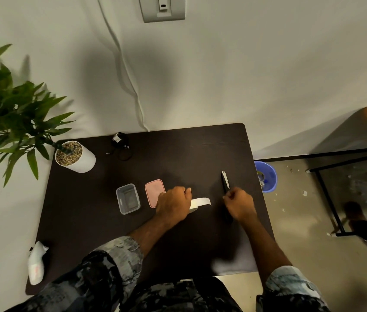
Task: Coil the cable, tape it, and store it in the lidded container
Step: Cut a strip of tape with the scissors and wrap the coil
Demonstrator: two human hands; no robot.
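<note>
A black cable (121,146) lies in a loose coil at the far edge of the dark table (88,210). A clear container (128,198) stands open mid-table, its pink lid (153,190) lying beside it on the right. My left hand (173,204) rests next to the lid and is closed on a roll of white tape, with a strip of tape (200,202) sticking out to the right. My right hand (239,206) grips black scissors (225,180), blades pointing away from me, just right of the strip.
A white pot with a green plant (74,156) stands at the table's far left corner. A white crumpled object (36,262) lies at the near left edge. A blue bin (266,176) sits on the floor right of the table, beside a metal-framed table (346,158).
</note>
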